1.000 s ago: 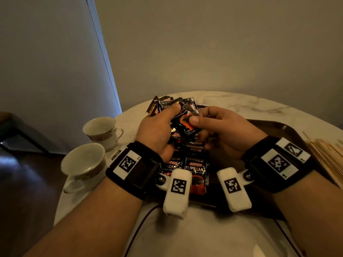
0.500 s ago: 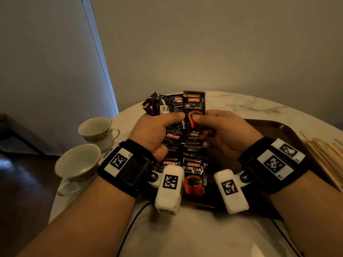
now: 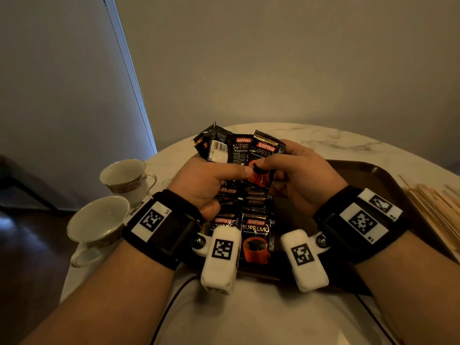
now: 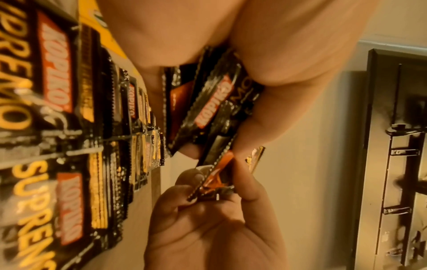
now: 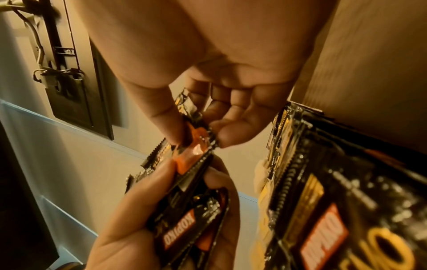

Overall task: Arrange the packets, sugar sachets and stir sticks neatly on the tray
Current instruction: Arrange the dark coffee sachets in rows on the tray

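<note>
My left hand (image 3: 211,181) grips a fanned bunch of black Kopiko coffee packets (image 3: 224,148) upright above the brown tray (image 3: 368,178). My right hand (image 3: 293,175) pinches the front packet (image 3: 262,158) of that bunch between thumb and forefinger, seen close in the right wrist view (image 5: 196,138) and in the left wrist view (image 4: 215,180). More packets (image 3: 255,235) lie in overlapping rows on the tray's left part, below both hands. A pile of wooden stir sticks (image 3: 433,207) lies at the tray's right side. No sugar sachets show.
Two white teacups (image 3: 124,175) (image 3: 97,222) stand on the marble table (image 3: 348,143) left of the tray. The table's near edge curves under my forearms. A grey wall stands behind the table.
Both hands have lifted the bunch of packets and turned it upright, fanned toward me. The right thumb and forefinger have shifted onto the front packet's lower half.
</note>
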Demonstrator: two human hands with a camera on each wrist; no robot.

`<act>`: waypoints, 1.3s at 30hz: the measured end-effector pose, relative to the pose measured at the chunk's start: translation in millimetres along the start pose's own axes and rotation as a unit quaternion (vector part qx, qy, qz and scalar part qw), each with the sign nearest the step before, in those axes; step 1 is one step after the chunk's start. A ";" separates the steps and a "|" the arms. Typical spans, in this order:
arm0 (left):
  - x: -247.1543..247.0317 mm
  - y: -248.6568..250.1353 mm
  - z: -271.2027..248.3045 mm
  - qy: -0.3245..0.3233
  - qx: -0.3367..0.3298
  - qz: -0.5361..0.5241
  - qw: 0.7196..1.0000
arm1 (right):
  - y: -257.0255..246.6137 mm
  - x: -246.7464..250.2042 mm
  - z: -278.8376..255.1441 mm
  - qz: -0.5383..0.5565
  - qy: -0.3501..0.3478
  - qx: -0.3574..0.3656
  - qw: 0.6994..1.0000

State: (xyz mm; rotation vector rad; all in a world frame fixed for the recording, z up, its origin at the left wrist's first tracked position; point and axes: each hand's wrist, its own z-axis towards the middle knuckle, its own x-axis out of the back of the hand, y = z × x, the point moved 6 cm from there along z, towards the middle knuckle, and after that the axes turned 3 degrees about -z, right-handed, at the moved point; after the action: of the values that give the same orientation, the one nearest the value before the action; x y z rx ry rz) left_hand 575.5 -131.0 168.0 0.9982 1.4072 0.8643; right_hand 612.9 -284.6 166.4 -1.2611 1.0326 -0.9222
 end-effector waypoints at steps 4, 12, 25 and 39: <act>1.9 1.0 -0.2 0.004 0.012 0.020 1.000 | 2.1 -0.5 -1.9 0.027 0.011 -0.031 0.999; -2.0 0.6 -1.9 -0.050 0.035 -0.007 0.998 | 0.3 2.4 -2.1 0.119 0.040 -0.046 0.991; 23.1 -1.1 6.9 0.120 0.052 -0.066 0.989 | -7.3 42.4 11.6 0.077 0.164 -0.004 0.984; 29.3 2.4 7.9 0.151 0.027 -0.059 0.986 | 26.6 102.1 67.8 -0.195 0.240 -0.197 0.930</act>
State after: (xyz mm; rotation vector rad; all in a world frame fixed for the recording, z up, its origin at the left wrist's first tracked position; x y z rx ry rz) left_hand 583.9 -103.2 158.8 0.8387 1.7361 0.9200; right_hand 707.1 -359.5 131.3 -1.6598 1.4293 -1.4275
